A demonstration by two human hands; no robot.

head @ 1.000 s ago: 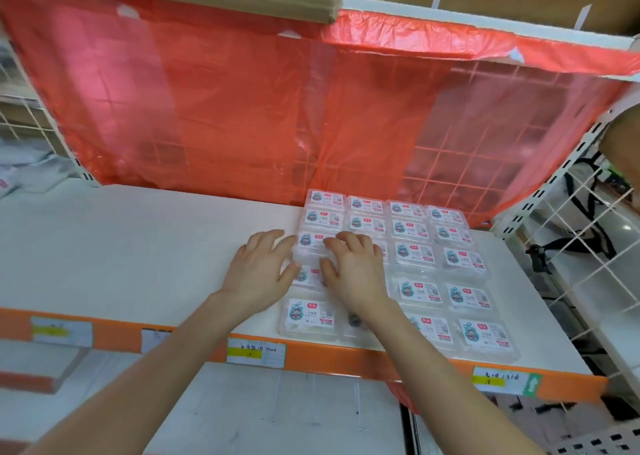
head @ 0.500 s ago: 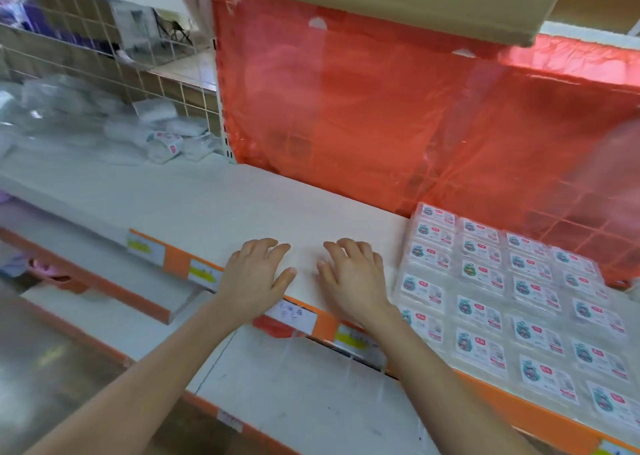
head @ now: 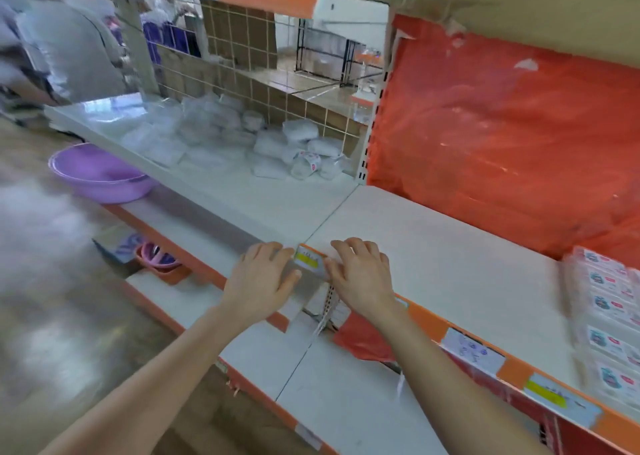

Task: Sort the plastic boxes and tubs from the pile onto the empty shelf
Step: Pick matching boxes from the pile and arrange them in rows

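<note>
A pile of clear plastic boxes and tubs (head: 242, 142) lies on the left white shelf, against a wire grid. Small labelled plastic boxes (head: 609, 312) sit in neat rows at the far right of the right-hand shelf (head: 450, 257), partly cut off by the frame edge. My left hand (head: 263, 279) and my right hand (head: 360, 274) hover side by side over the front edge where the two shelves meet, fingers spread and holding nothing. Both are well away from the pile and the rows.
Red plastic sheeting (head: 502, 135) backs the right shelf. A purple basin (head: 97, 174) sits on a lower level at left, with small pink and orange tubs (head: 159, 260) below it. A person (head: 69, 42) stands at the far left. Lower shelves jut out below my arms.
My view has swung left: the rows of boxes slid to the right edge and the pile came into sight. Both hands left the boxes and moved left along the shelf front.
</note>
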